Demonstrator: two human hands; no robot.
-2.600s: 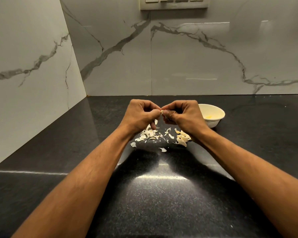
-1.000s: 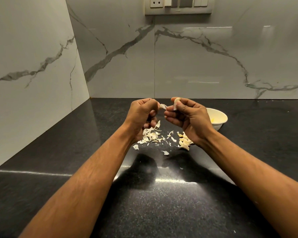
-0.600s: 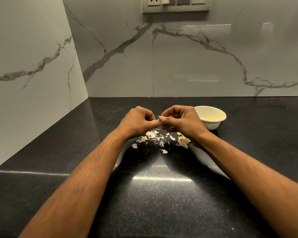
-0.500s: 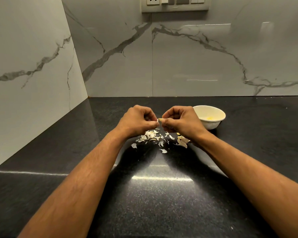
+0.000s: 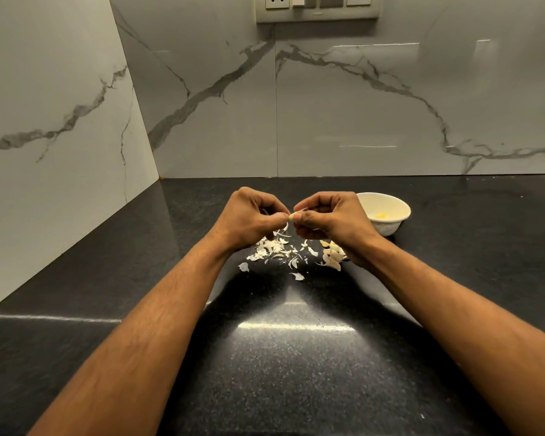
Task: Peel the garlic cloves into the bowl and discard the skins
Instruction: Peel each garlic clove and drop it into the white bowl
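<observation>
My right hand (image 5: 331,220) pinches a garlic clove (image 5: 294,214) between thumb and curled fingers; only its pale tip shows. My left hand (image 5: 249,217) meets it fingertip to fingertip and pinches at that tip, above the counter. Below the hands lies a scatter of white garlic skins (image 5: 272,248). A small heap of unpeeled cloves (image 5: 332,258) sits under my right wrist. The white bowl (image 5: 394,226) stands just right of my right hand, with a little yellowish peeled garlic (image 5: 381,215) inside.
The black speckled counter (image 5: 280,357) runs into a corner of marble wall panels at left and behind. A switch and socket plate (image 5: 318,7) is mounted high on the back wall. Bare counter lies to the right of the bowl and in front of the skins.
A second ago the hands were raised and apart, the left pulling a strip of skin off the clove. They have dropped lower and come together again on the clove.
</observation>
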